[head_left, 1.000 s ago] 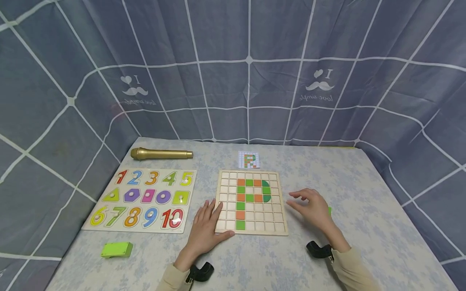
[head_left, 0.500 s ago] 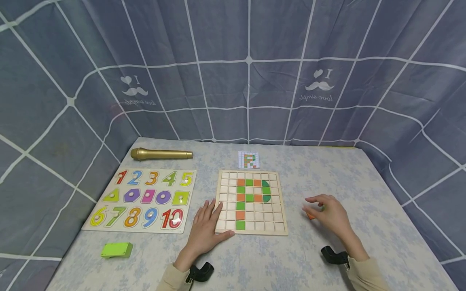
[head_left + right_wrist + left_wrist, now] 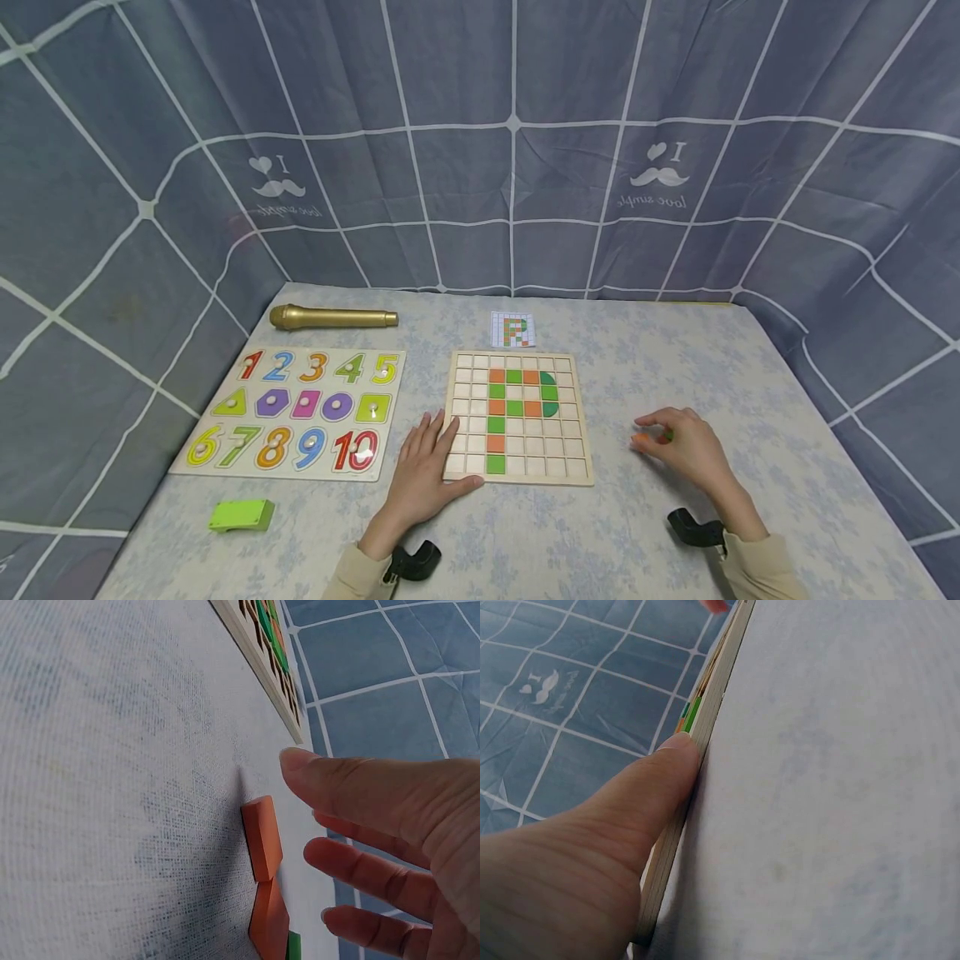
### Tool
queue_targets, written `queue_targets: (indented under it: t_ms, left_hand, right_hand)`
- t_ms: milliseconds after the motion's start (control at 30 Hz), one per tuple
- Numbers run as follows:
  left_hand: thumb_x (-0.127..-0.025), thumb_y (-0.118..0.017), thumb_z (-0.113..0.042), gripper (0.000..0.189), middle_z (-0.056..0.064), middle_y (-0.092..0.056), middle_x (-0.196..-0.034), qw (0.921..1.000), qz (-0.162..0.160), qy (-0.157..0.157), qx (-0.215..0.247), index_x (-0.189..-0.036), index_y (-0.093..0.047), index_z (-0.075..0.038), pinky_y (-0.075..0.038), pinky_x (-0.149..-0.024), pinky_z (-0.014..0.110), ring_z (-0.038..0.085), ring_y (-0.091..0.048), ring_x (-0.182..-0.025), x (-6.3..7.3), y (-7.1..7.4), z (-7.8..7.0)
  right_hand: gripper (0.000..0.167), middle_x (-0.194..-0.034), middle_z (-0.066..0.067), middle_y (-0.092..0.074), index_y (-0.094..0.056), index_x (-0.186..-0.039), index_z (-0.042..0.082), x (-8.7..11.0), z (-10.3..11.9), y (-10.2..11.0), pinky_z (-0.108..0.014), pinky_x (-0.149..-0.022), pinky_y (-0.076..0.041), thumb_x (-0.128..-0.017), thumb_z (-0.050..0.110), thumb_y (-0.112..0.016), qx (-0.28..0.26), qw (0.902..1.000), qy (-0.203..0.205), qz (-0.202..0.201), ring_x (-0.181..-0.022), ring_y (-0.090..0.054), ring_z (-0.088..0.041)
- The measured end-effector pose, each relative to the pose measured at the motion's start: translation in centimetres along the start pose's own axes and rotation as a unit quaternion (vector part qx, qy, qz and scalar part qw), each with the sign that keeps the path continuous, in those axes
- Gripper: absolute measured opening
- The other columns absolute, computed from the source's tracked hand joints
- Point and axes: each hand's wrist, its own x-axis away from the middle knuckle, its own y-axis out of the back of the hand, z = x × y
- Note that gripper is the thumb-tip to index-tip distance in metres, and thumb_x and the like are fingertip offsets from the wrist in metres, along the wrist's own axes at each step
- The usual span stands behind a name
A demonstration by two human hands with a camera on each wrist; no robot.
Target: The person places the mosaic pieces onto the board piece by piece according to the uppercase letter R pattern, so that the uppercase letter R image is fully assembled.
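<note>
A wooden grid board [image 3: 545,450] lies on the table, with green and orange tiles set in its cells in the shape of a P. At its lower left corner my left hand [image 3: 422,483] rests with spread fingers; in the left wrist view the thumb [image 3: 667,769] lies against the board's edge. To the right of the board, my right hand [image 3: 686,446] hovers with loosely bent fingers over loose tiles. The right wrist view shows two orange tiles [image 3: 262,838] and part of a green tile [image 3: 294,946] on the tablecloth, apart from the thumb and visible fingers.
Behind the board lies a small pattern card [image 3: 513,330]. A number and shape puzzle board [image 3: 288,425] is on the left, a gold microphone [image 3: 333,317] behind it and a bright green block [image 3: 241,515] in front. Tiled-pattern curtains [image 3: 465,175] enclose the table.
My right hand has moved right and slightly towards me, away from the board to above the loose tiles. The left hand has stayed in place on the board's corner.
</note>
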Motion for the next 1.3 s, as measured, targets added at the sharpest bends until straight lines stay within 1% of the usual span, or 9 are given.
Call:
queue_targets:
  t_ms: [133,367,500,633,767,867,967,1100,1300]
  left_hand:
    - [-0.078,-0.068,-0.057,0.091,0.022,-0.029,-0.149,1.0000,0.003,0.004,0.000,-0.145,-0.039,-0.003,-0.013,-0.110,0.054,0.040,-0.015,-0.139,0.0,0.0,0.0]
    - [-0.078,-0.068,-0.057,0.091,0.022,-0.028,-0.149,1.0000,0.007,0.007,0.001,-0.144,-0.039,-0.002,-0.013,-0.110,0.053,0.040,-0.015,-0.139,0.0,0.0,-0.1]
    - [-0.078,-0.068,-0.056,0.090,0.023,-0.028,-0.149,0.9999,0.008,0.008,0.005,-0.144,-0.039,-0.002,-0.013,-0.110,0.054,0.040,-0.015,-0.139,0.0,0.1,-0.2]
    - [-0.078,-0.068,-0.057,0.091,0.022,-0.028,-0.149,0.9999,0.008,0.009,0.005,-0.144,-0.039,-0.002,-0.012,-0.110,0.054,0.040,-0.014,-0.139,0.0,0.1,-0.2]
    - [-0.078,-0.068,-0.056,0.090,0.022,-0.028,-0.149,1.0000,0.005,0.006,0.003,-0.145,-0.038,-0.002,-0.012,-0.110,0.053,0.040,-0.014,-0.139,0.0,0.0,-0.1]
    - [-0.078,-0.068,-0.056,0.090,0.023,-0.028,-0.149,1.0000,0.003,0.005,0.003,-0.144,-0.039,-0.002,-0.012,-0.110,0.053,0.040,-0.014,-0.139,0.0,0.0,-0.1]
    - [-0.078,-0.068,-0.056,0.090,0.023,-0.028,-0.149,1.0000,0.001,0.005,0.003,-0.144,-0.039,-0.002,-0.012,-0.110,0.053,0.040,-0.014,-0.139,0.0,0.0,-0.1]
    - [-0.078,-0.069,-0.056,0.090,0.023,-0.028,-0.149,1.0000,-0.001,0.005,0.005,-0.144,-0.040,-0.002,-0.012,-0.110,0.054,0.040,-0.015,-0.139,0.0,0.1,-0.1]
    - [-0.078,-0.069,-0.055,0.090,0.023,-0.028,-0.149,0.9999,0.003,0.005,0.009,-0.144,-0.039,-0.001,-0.011,-0.110,0.053,0.040,-0.014,-0.139,0.0,0.1,-0.2]
  right_hand:
    - [0.026,-0.084,-0.003,-0.066,-0.075,-0.094,0.007,0.0,-0.1,0.0,-0.032,-0.057,-0.037,-0.073,0.021,-0.083,0.008,0.9999,-0.005,0.008,-0.067,-0.045,-0.015]
    - [0.030,-0.084,-0.001,-0.066,-0.076,-0.094,0.009,0.2,0.0,0.1,-0.032,-0.057,-0.034,-0.070,0.023,-0.085,0.021,0.9989,-0.018,0.037,-0.069,-0.043,-0.015]
    - [0.031,-0.089,-0.003,-0.067,-0.075,-0.095,0.008,0.3,0.1,0.3,-0.034,-0.059,-0.036,-0.069,0.022,-0.086,0.026,0.9985,-0.005,0.047,-0.071,-0.045,-0.017]
    - [0.028,-0.091,-0.005,-0.067,-0.075,-0.095,0.008,0.3,0.1,0.3,-0.040,-0.063,-0.040,-0.070,0.018,-0.084,0.036,0.9977,0.010,0.056,-0.075,-0.048,-0.019]
    - [0.025,-0.090,-0.003,-0.066,-0.075,-0.094,0.009,0.3,0.2,0.2,-0.039,-0.063,-0.039,-0.071,0.016,-0.083,0.037,0.9973,0.018,0.061,-0.074,-0.047,-0.018]
    - [0.024,-0.086,0.000,-0.065,-0.075,-0.092,0.009,0.2,0.2,0.0,-0.036,-0.063,-0.037,-0.071,0.017,-0.083,0.031,0.9977,0.019,0.057,-0.073,-0.046,-0.016]
    - [0.022,-0.082,0.004,-0.063,-0.074,-0.089,0.010,0.0,0.4,-0.2,-0.035,-0.063,-0.037,-0.071,0.017,-0.084,0.017,0.9983,0.019,0.051,-0.072,-0.045,-0.015]
    - [0.021,-0.078,0.007,-0.059,-0.070,-0.085,0.015,-0.2,0.7,-0.6,-0.033,-0.060,-0.039,-0.070,0.014,-0.084,-0.008,0.9986,0.018,0.050,-0.070,-0.045,-0.014]
    - [0.017,-0.074,0.011,-0.057,-0.067,-0.081,0.023,-0.5,1.5,-0.9,-0.029,-0.054,-0.039,-0.074,0.019,-0.082,-0.032,0.9980,-0.007,0.054,-0.061,-0.047,-0.009]
